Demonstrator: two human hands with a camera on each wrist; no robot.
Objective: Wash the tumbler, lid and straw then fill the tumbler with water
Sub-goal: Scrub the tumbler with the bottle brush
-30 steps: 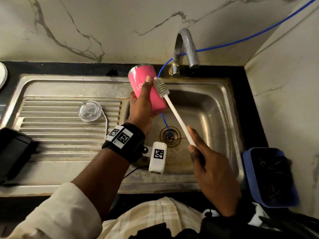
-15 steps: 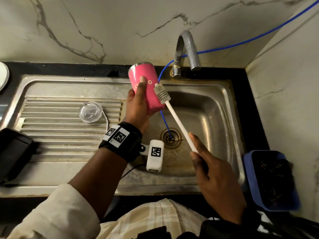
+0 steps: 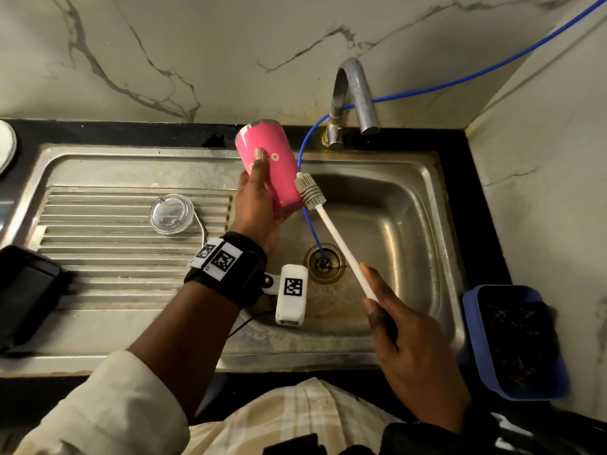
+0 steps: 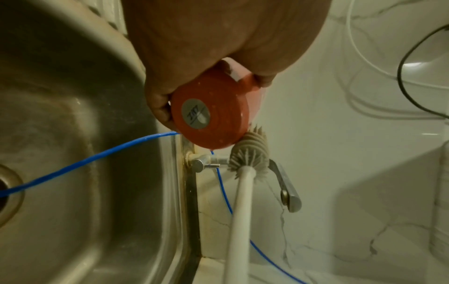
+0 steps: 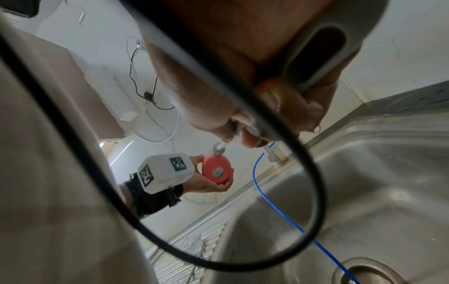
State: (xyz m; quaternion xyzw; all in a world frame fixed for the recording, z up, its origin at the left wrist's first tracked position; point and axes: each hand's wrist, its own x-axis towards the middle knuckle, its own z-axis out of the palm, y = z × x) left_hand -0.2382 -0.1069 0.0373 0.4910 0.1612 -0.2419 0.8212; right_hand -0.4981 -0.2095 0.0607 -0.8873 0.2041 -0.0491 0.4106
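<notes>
- Steel sink [image 3: 423,178] took up most of the counter: basin on the right, ribbed drainboard [image 3: 115,254] on the left, tap [image 3: 356,93] at the back edge.
- Blue bin [image 3: 473,343] sat just past the sink's right edge w/ dark stuff inside.
- Left hand [image 3: 254,208] was wrapped round the pink tumbler [image 3: 269,162], held tilted over the basin's back left corner, base pointing down toward the basin.
- Right hand [image 3: 417,353] gripped the white handle of the bottle brush [image 3: 310,193], fingers curled round it; bristle head was touching the tumbler's lower side, near the base.
- Clear lid [image 3: 170,213] lay on the drainboard, approx mid.
- Thin blue hose [image 3: 312,231] ran from the wall down into the drain.
</notes>
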